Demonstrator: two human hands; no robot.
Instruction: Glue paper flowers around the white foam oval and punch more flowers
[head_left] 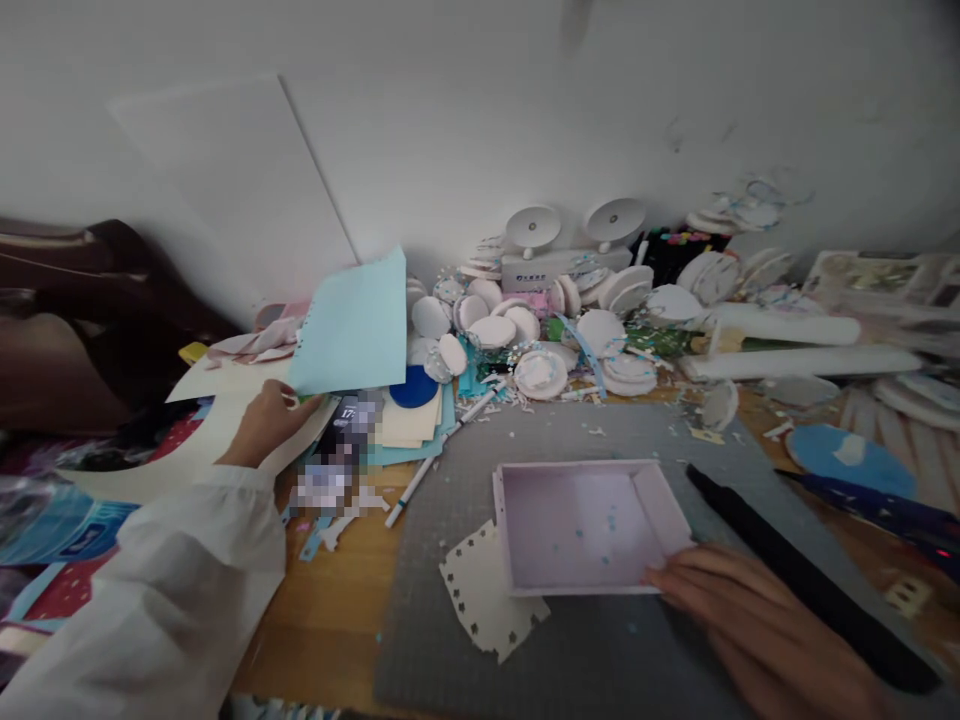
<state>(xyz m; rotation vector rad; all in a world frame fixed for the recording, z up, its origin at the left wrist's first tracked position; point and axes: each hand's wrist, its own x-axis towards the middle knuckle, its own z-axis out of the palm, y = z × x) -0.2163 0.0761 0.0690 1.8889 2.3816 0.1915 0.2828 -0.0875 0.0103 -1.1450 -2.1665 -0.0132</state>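
Note:
My left hand (pixel 268 422) pinches a light blue sheet of paper (pixel 352 330) at its lower left corner; the sheet stands tilted up over the clutter. Just below lies a phone (pixel 347 435) with a lit, partly blurred screen. With its fingers closed on the lower right corner, my right hand (pixel 757 610) grips a shallow pale lilac box (pixel 577 520). A few tiny blue bits lie inside the box. Partly under its left side is a cream paper piece (pixel 487 590) with small flower-shaped holes along its edges.
Under the box is a grey cutting mat (pixel 435 640). A black tapered tool (pixel 795 570) lies right of it, a white pen (pixel 412 495) left. Several white discs (pixel 491 332) crowd the back. White rolls (pixel 810 362) and a dark blue tool (pixel 877 505) lie at right.

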